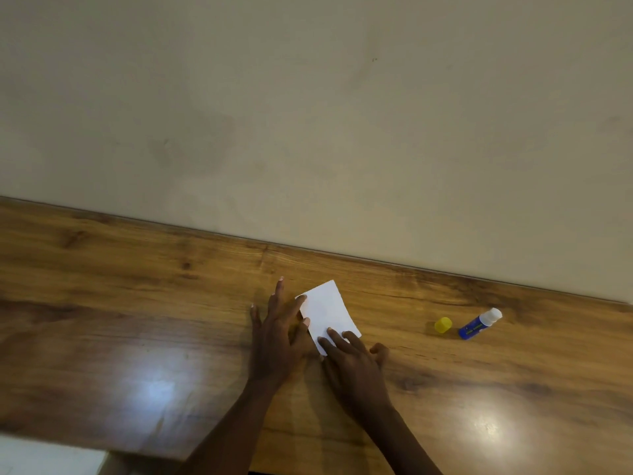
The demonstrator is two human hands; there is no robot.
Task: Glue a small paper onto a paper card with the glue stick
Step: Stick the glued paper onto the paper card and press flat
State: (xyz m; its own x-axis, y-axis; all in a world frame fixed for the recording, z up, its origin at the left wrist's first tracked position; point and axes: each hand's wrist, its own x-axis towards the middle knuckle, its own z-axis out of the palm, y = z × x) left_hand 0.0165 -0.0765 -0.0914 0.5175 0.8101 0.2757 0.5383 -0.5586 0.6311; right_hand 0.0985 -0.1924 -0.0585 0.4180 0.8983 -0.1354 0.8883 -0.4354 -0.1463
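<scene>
A white paper [328, 311] lies flat on the wooden table [137, 303], near its middle. Whether it is the card, the small paper, or one on the other cannot be told. My left hand [279, 332] lies flat with straight fingers, two fingertips touching the paper's left edge. My right hand [352, 361] presses its straight fingers on the paper's near corner, the outer fingers curled beside it. The blue glue stick [479, 323] lies on its side to the right, uncapped, white tip showing. Its yellow cap [443, 325] sits just left of it.
A plain beige wall [308, 114] rises directly behind the table's far edge. The table's near edge shows at the lower left, with a pale surface [48, 455] below it. Glare spots shine on the wood at lower left and lower right.
</scene>
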